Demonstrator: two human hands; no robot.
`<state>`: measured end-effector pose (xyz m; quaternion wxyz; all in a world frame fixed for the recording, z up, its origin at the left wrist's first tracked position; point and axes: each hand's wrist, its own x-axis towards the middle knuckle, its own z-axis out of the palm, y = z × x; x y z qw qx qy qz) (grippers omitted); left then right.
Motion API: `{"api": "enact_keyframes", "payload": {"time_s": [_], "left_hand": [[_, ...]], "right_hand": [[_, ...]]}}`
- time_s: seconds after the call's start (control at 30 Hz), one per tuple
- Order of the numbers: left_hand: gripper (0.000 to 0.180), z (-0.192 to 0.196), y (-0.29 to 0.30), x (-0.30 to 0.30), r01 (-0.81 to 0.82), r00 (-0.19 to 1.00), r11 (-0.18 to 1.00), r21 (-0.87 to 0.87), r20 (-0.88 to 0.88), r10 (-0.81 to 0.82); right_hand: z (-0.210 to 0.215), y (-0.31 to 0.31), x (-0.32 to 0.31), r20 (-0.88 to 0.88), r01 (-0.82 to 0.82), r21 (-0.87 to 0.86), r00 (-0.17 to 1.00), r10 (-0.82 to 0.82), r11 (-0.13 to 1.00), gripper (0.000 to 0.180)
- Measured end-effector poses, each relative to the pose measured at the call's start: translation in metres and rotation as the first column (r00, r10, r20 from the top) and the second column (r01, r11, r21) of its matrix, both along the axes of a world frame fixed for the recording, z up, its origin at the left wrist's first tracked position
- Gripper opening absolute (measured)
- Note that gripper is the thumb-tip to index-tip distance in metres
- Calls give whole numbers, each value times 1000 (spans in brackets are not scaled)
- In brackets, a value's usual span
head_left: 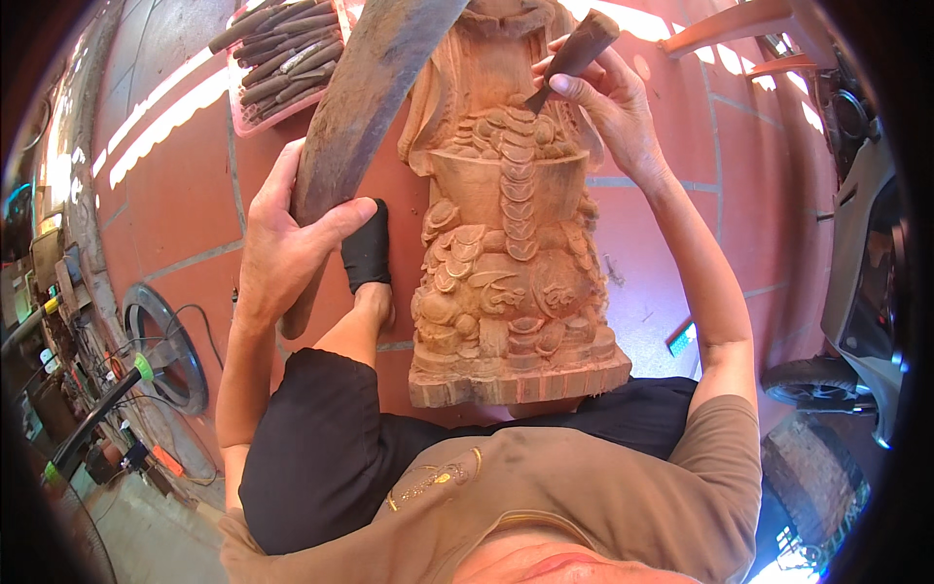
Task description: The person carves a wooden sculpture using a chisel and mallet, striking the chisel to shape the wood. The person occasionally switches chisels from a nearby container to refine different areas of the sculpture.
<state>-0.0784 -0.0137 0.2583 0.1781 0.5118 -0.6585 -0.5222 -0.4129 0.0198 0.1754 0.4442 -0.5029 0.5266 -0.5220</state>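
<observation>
A reddish-brown wood carving lies between my legs, with its flat base toward me. Its surface is cut with coin-like discs, rounded lumps and a tub shape. My right hand is closed around a carving chisel with a dark wooden handle, tilted so that its blade points down at the discs above the tub's rim. In my left hand is a long curved wooden club, gripped near its lower end. The club rises past the carving's left side and runs out of the top of the picture.
A pink basket full of dark-handled tools stands on the red tiled floor at the upper left. Further left are a wheel, cords and clutter. A parked motorbike stands at the right, below an orange plastic chair.
</observation>
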Motion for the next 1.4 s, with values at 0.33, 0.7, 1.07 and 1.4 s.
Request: {"api": "enact_keyframes", "payload": {"time_s": [0.33, 0.7, 1.07, 1.4], "left_hand": [[59, -11, 2, -15, 22, 999, 997, -78, 32, -20], [60, -10, 6, -20, 0, 1000, 996, -84, -6, -1], [57, -3, -1, -13, -36, 992, 997, -61, -122, 28], [59, -13, 6, 1, -83, 992, 995, -63, -104, 76]], "right_hand": [[-13, -8, 8, 24, -105, -13, 994, 105, 994, 40], [-18, -19, 23, -296, -34, 45, 954, 46, 998, 43], [-19, -32, 24, -403, -99, 5, 911, 93, 995, 44], [-5, -34, 15, 147, -98, 108, 986, 82, 989, 47]]}}
